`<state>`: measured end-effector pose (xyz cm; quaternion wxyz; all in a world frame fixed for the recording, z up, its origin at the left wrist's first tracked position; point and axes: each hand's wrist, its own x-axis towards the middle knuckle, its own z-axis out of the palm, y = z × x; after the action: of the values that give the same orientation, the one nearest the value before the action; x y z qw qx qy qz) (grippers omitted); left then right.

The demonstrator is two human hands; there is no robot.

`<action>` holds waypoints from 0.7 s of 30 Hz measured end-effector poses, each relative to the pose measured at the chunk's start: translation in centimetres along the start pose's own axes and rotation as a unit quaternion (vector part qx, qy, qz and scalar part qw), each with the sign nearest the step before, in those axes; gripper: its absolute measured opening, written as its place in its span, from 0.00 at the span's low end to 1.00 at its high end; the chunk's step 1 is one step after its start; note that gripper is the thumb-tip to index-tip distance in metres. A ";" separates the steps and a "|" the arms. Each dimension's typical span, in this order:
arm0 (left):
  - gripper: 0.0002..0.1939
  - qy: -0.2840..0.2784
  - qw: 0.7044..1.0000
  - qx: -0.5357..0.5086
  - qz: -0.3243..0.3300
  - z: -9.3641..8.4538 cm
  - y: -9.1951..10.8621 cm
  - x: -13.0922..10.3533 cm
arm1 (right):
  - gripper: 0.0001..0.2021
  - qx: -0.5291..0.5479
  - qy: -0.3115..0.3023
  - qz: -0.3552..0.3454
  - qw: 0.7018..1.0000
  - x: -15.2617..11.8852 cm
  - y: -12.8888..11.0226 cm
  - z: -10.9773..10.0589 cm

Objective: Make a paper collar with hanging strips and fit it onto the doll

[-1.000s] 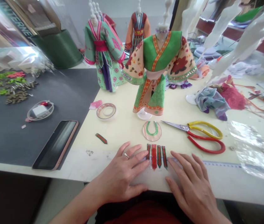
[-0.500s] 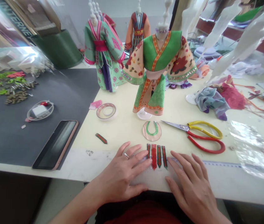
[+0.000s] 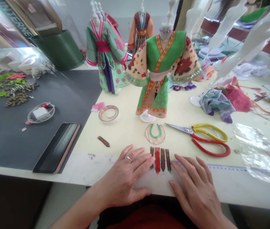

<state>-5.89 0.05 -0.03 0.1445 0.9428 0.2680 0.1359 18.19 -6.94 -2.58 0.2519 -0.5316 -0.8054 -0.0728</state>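
Several small pointed trim strips lie side by side near the table's front edge: a red strip (image 3: pixel 157 159) and narrower dark green and red strips (image 3: pixel 163 159). My left hand (image 3: pixel 131 175) rests flat with its fingers spread, the fingertips touching the leftmost strip and partly covering it. Just right of the row, my right hand (image 3: pixel 194 181) lies open on the table, its fingertips near the rightmost strip (image 3: pixel 168 160). Beyond the row is a round peach piece (image 3: pixel 149 137) with a green U-shaped band. One more strip (image 3: pixel 103 141) lies apart at the left.
Scissors (image 3: pixel 197 136) with yellow and red handles lie right of the round piece. A small doll stand wears a green floral robe (image 3: pixel 165 54). A tape roll (image 3: pixel 108 114), a phone (image 3: pixel 57 148), fabric scraps (image 3: pixel 217 103) and a plastic bag (image 3: pixel 259 152) lie around.
My left fingers have shifted slightly, uncovering a little more of the red strip. My right hand has stayed nearly still.
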 end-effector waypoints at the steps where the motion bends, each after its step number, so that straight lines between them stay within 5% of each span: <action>1: 0.31 -0.001 1.000 0.001 0.001 0.0 0.0 0.0 | 0.19 0.000 0.000 0.000 1.000 0.0 0.0 0.0; 18: 0.32 0.010 1.000 0.009 0.008 0.1 -0.1 0.0 | 0.19 -0.001 -0.003 0.003 1.000 0.0 0.0 0.0; 21: 0.31 0.051 0.998 0.020 0.028 0.0 0.1 -0.1 | 0.20 -0.002 0.006 -0.003 1.000 0.0 0.1 0.1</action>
<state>-5.96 -0.08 -0.07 0.1084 0.9444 0.2514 0.1822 18.25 -6.81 -2.67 0.2550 -0.5294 -0.8053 -0.0786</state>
